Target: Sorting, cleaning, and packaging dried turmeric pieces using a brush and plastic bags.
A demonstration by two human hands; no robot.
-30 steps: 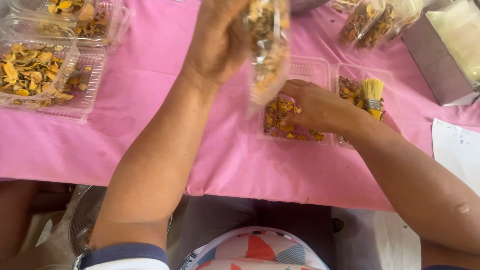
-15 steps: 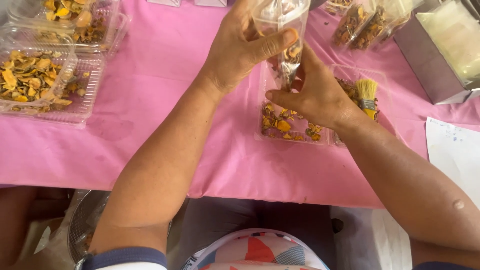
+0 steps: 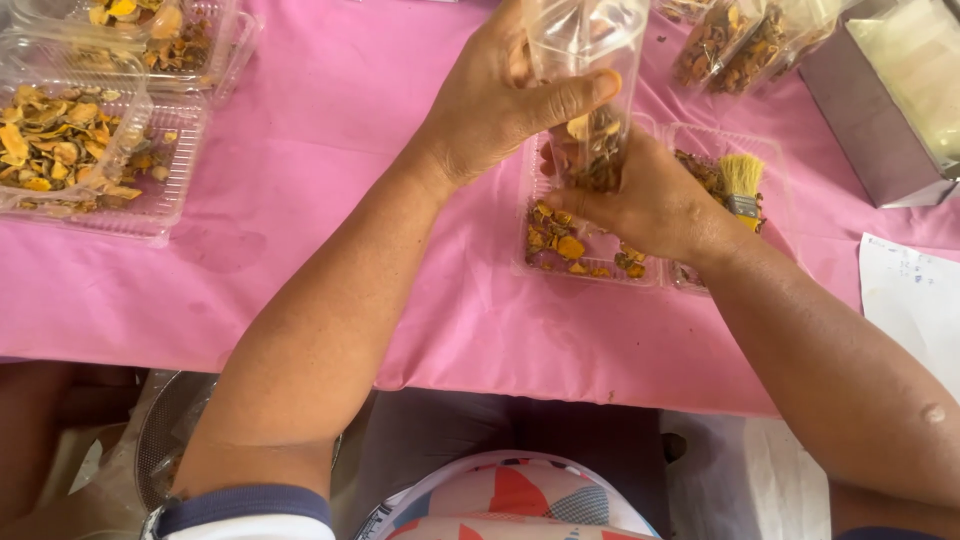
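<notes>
Left hand (image 3: 490, 105): closed round the upper part of the bag (image 3: 590, 90), thumb laid across its front, fingers behind.
Right hand (image 3: 650, 200): cupped shut under and round the bag's lower end; fingertips seem to pinch the bottom, though the contents hide the exact contact.
Bag: clear plastic pouch, long axis roughly upright, mouth pointing to the far side, bottom toward the tray; dried orange and brown pieces sit in its lower part.
Bag's place: held in the air just above the tray (image 3: 590, 250), near the middle of the pink cloth (image 3: 330, 200).
Tray: clear, shallow, holding a few orange pieces.
Right of it: a second tray with a brush (image 3: 742, 180).
Far right: filled bags (image 3: 740, 40) and a metal box (image 3: 880, 100).
Left: open clear boxes (image 3: 90, 160) of the same dried pieces.
</notes>
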